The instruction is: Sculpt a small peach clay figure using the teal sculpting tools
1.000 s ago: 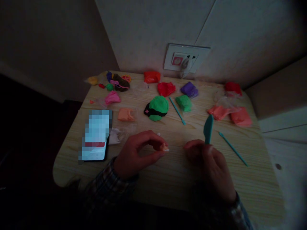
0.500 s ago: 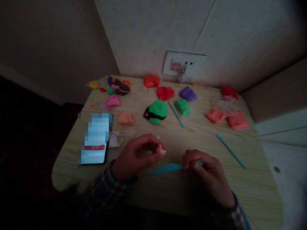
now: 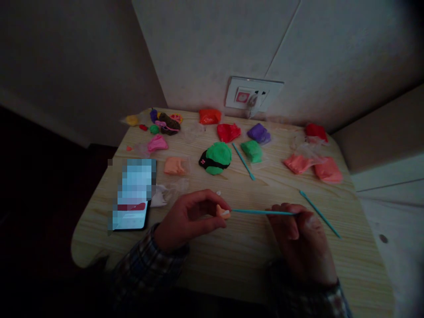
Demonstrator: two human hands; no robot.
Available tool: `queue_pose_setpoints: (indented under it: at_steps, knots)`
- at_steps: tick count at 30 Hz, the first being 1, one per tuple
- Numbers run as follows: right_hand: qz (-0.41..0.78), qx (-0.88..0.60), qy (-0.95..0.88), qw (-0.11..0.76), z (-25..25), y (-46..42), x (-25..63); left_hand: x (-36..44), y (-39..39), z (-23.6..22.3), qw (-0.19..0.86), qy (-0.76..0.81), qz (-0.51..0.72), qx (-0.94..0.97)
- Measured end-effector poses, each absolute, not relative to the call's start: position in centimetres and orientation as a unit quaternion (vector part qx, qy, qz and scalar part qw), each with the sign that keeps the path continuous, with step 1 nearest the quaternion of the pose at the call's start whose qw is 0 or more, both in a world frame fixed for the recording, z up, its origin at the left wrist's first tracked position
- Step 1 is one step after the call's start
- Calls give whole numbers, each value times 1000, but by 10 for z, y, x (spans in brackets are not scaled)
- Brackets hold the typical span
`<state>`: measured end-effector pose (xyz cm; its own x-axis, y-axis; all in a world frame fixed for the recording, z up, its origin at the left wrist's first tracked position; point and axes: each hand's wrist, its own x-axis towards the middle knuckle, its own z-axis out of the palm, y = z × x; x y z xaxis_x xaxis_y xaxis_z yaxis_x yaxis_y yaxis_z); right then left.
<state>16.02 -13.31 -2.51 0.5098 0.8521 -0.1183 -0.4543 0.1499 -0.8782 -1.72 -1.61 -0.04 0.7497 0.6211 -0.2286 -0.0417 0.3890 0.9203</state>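
The green cap [image 3: 218, 157], with its black band and brim, sits on the pale wooden table [image 3: 232, 269]. On the person's side of that cap, the left hand [image 3: 192, 216] is curled into a loose ring, thumb and fingertips pinched on a small peach piece [image 3: 222, 212] with a white patch. The right hand [image 3: 300, 238], nearer the person and to the right of the cap, has its fingers closed on the end of a teal tool [image 3: 258, 212]. The tool points left, its tip right beside the peach piece; whether they touch is hard to tell. A white bit [image 3: 218, 193] lies between the cap and the left hand.

Just right of the cap lies a thin teal stick [image 3: 243, 161], then a green pack [image 3: 252, 151]; a second stick [image 3: 320, 214] is well off to the right and nearer the person. Beyond the cap are a red pack [image 3: 228, 132] and, farther back, an orange-red pack [image 3: 210, 116]. Left of the cap is a peach pack [image 3: 172, 165]; farther left and nearer the person, a lit phone [image 3: 134, 190] lies with its screen up
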Motion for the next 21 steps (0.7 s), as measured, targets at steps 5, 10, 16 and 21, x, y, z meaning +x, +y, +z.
queue_pose_setpoints:
  at_steps: [5,10,16,21]
  knots:
    - [426,-498,-183,733,-25,-132,161,-16,-19,-2,802,282,150,504]
    - [434,-515,-194,714,-25,-132,158,-15,-21,-2,816,280,95,497]
    - [450,-514,-213,699,-26,-133,157,-15,-21,-1,816,285,71,497]
    - [461,-515,-231,685,-26,-133,156,-15,-22,-2,810,289,71,505]
